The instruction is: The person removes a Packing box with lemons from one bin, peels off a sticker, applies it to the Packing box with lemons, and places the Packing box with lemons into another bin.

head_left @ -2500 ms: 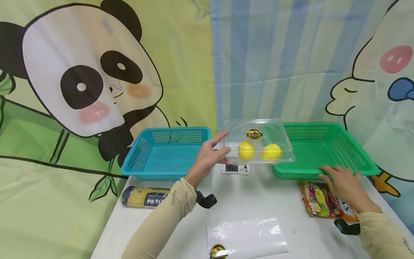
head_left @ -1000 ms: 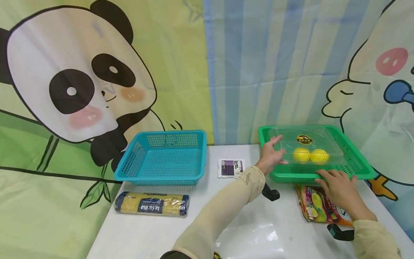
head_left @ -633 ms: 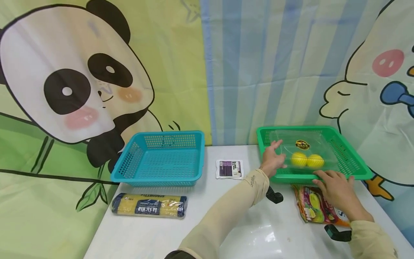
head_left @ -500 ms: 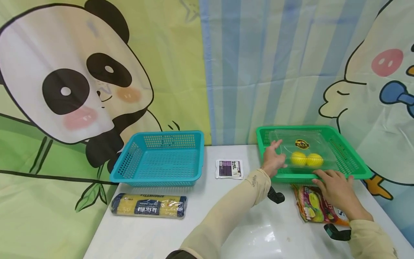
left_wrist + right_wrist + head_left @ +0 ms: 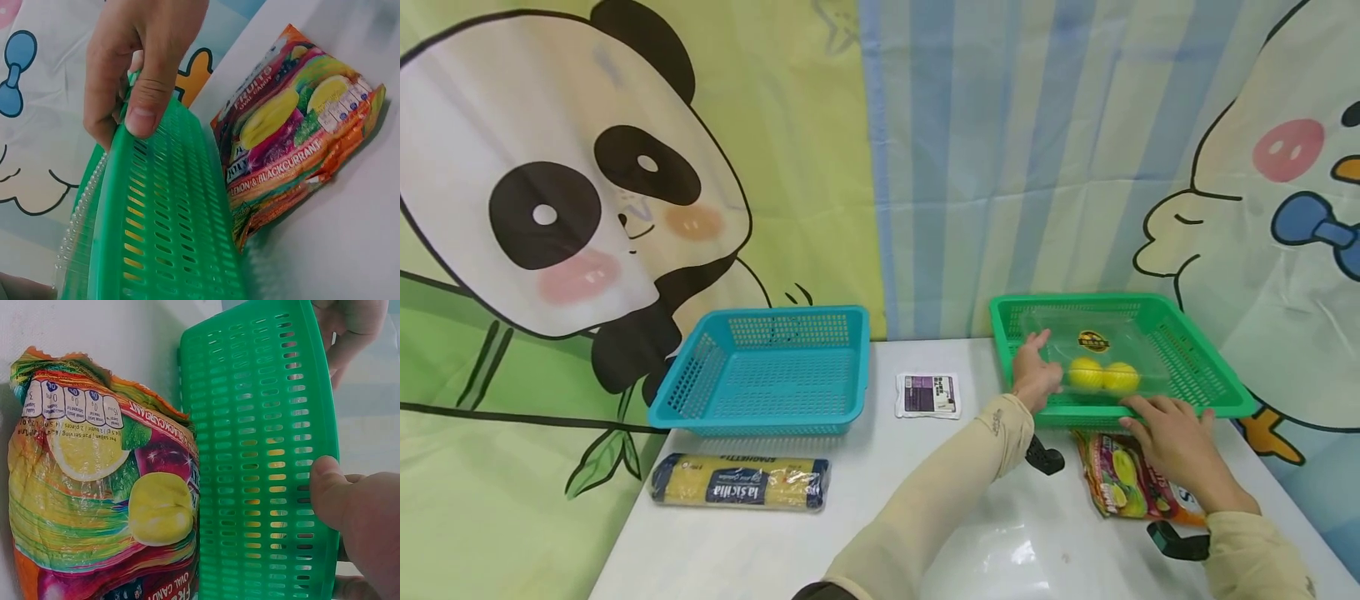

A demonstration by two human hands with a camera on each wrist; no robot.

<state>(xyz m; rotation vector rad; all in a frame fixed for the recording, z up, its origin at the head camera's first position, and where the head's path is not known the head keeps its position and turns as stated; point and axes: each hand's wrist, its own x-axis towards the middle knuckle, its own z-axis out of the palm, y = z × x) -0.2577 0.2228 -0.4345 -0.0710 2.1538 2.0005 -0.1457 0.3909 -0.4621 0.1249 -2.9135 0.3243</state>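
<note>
In the head view my left hand [image 5: 1036, 373] grips the left edge of a clear plastic box [image 5: 1131, 333] with a round black-and-gold label. Two ribbed yellow balls [image 5: 1085, 373] show through its lid. The box sits low inside the green basket [image 5: 1228, 402], toward its left side. My right hand [image 5: 1176, 446] holds that basket's front rim; in the right wrist view its thumb [image 5: 328, 478] lies over the rim, with other fingers behind the wall. Only a sliver of the left hand [image 5: 24, 289] shows in the left wrist view's lower corner.
An orange fruit candy bag [image 5: 1120, 475] lies before the green basket, under the right hand. At the left stand a blue basket [image 5: 760, 425] and a spaghetti pack [image 5: 741, 482]. A small white-and-purple packet [image 5: 927, 395] lies between the baskets. A shiny plastic sheet [image 5: 992, 558] is in front.
My left hand has carried the clear box with its yellow balls rightward and down, from in front of the curtain between the baskets into the green basket. My right hand has stayed at its rim.
</note>
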